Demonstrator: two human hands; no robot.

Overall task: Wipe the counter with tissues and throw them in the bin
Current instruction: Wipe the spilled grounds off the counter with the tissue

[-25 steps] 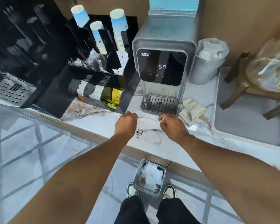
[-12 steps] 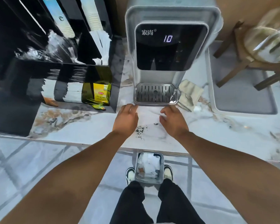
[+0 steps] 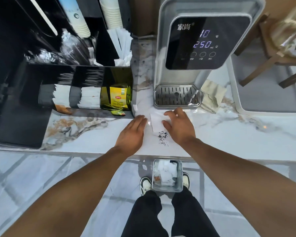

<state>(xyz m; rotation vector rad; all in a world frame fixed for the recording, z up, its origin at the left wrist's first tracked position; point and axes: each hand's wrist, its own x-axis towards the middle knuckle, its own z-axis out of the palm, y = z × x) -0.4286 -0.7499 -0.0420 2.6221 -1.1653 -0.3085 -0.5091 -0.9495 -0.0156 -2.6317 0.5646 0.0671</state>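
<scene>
On marble counter, flat white tissue, dark crumbs beside

So there's a white tissue lying flat on the marble counter, right in front of the water dispenser's drip tray, and a little patch of black crumbs sits just near of it. Metal bin on the floor below the counter edge, already stuffed with crumpled white tissues.
</scene>
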